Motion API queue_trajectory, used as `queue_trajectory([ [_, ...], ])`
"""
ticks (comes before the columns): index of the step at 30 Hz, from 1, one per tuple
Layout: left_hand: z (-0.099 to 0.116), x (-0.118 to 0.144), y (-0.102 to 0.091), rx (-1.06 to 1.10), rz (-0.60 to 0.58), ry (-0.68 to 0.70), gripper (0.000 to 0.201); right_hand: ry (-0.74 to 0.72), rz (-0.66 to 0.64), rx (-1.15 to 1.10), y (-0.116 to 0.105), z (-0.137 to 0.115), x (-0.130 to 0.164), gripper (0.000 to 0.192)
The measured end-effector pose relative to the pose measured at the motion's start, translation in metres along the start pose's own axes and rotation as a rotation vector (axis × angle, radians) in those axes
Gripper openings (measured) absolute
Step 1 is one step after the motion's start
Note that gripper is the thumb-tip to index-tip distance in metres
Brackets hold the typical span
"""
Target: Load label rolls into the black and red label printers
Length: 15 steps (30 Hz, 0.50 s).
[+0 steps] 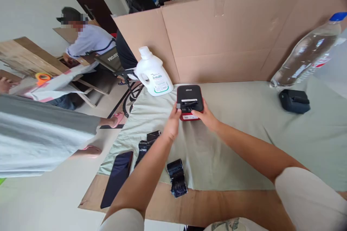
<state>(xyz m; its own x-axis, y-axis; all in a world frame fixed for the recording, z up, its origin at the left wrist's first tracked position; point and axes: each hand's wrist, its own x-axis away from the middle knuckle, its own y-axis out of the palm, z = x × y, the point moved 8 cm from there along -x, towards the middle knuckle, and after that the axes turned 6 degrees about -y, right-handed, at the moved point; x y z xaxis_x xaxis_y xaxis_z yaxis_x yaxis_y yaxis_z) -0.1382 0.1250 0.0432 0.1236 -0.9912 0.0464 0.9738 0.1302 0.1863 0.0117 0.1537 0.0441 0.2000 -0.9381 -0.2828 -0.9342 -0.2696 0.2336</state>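
Note:
My left hand (173,121) grips the left side of a small black and red printer (189,95), its thumb on the lower left corner. From the right, my right hand (207,115) holds the same printer, the thumb resting on its front edge. The printer sits over the far part of the cloth, with a slot and a pale label on its top; whether it touches the cloth I cannot tell. Nearer me lie a black ribbon roll (177,178) and more black rolls (148,143), partly hidden by my left forearm. A phone (117,178) lies at the left edge.
A white jug (154,74) stands behind the printer on the left. At the right are a small black device (294,101) and a large water bottle (306,56). A cardboard panel (225,36) walls off the back. People (89,38) are on the left.

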Motion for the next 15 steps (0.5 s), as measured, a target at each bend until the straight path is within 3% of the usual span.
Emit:
queue_trajectory([
  [4, -0.034, 0.073, 0.073, 0.014, -0.124, -0.124, 0.064, 0.028, 0.082, 0.084, -0.063, -0.049, 0.079, 0.078],
  [7, -0.059, 0.114, 0.113, 0.014, -0.141, -0.234, 0.066, 0.076, 0.140, 0.168, -0.099, -0.068, 0.130, 0.080],
  [11, -0.078, 0.143, 0.138, -0.034, -0.164, -0.311, 0.068, 0.120, 0.174, 0.263, -0.128, -0.069, 0.169, 0.088],
  [15, -0.077, 0.147, 0.140, -0.084, -0.152, -0.249, 0.067, 0.106, 0.174, 0.453, -0.146, -0.066, 0.180, 0.104],
])
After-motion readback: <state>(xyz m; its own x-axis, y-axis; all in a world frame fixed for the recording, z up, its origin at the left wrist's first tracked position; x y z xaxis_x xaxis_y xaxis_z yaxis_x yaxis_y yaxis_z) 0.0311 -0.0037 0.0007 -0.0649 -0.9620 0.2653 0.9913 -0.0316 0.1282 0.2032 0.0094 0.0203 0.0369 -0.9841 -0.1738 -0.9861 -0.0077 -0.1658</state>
